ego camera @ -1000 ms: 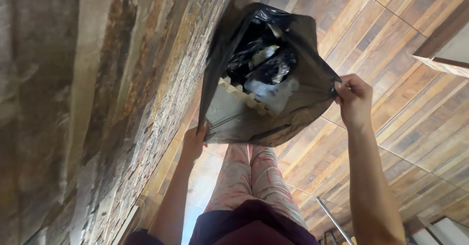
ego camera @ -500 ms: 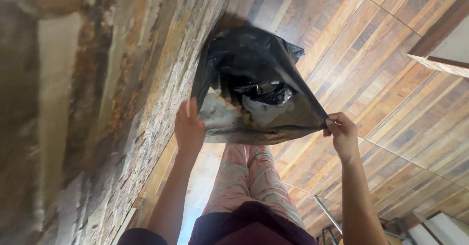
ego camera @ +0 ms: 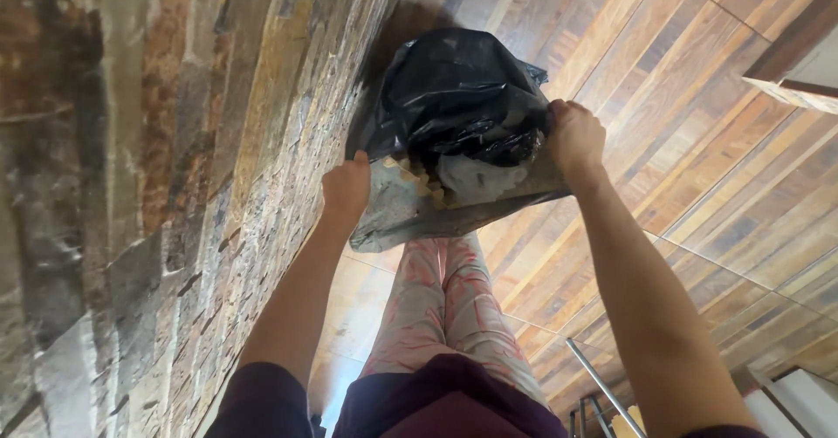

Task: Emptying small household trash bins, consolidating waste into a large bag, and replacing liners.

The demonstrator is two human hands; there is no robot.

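Beside the stone-clad wall point(ego camera: 157, 185), one black rubbish bag point(ego camera: 454, 106) hangs over the wooden plank floor point(ego camera: 698, 141), gripped by two hands. One left hand point(ego camera: 346, 187) is closed on the bag's rim at the wall side; one right hand point(ego camera: 573, 137) is closed on the rim at the opposite side. Between them the mouth gapes narrowly, showing one pale carton edge point(ego camera: 410, 176) and some crumpled white wrapping point(ego camera: 471, 176). Below the bag stand two legs in pink patterned trousers point(ego camera: 445, 307).
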